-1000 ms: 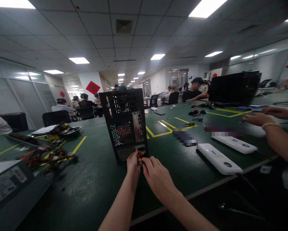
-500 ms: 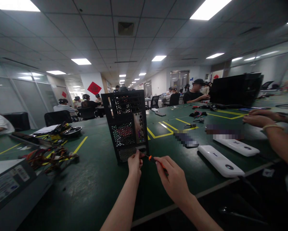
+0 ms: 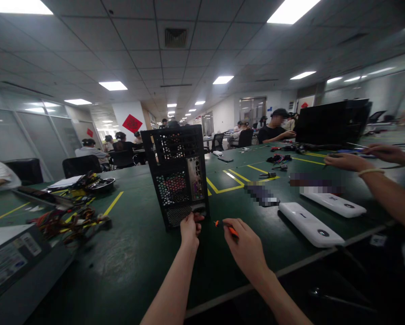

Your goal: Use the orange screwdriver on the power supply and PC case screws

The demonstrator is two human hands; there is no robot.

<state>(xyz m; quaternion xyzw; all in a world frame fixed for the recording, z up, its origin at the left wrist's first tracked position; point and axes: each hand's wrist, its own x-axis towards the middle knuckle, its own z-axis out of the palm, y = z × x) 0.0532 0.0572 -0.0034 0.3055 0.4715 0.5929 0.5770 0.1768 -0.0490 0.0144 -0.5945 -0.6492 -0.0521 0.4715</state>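
Note:
A black computer case (image 3: 175, 158) stands upright on the green table, its back with honeycomb vents and a metal port plate (image 3: 196, 180) facing me. My left hand (image 3: 190, 228) is at the case's lower right corner, fingers pinched together. Whatever may lie between those fingers is too small to make out. Just to the right, my right hand (image 3: 246, 246) grips a screwdriver (image 3: 232, 231) with an orange and black handle. The screwdriver points left toward the case, apart from it, and its thin shaft is hard to see.
Left lie a grey metal box with labels (image 3: 13, 262), a tangle of cables (image 3: 77, 221) and a metal bowl (image 3: 103, 185). Right are two white devices (image 3: 310, 224), a black monitor (image 3: 331, 122) and another person's hands (image 3: 347, 162). More people sit farther back.
My right hand has drawn the screwdriver back to the right, away from my left fingers and the case. My left hand stays in place. The other person's hands at right moved left.

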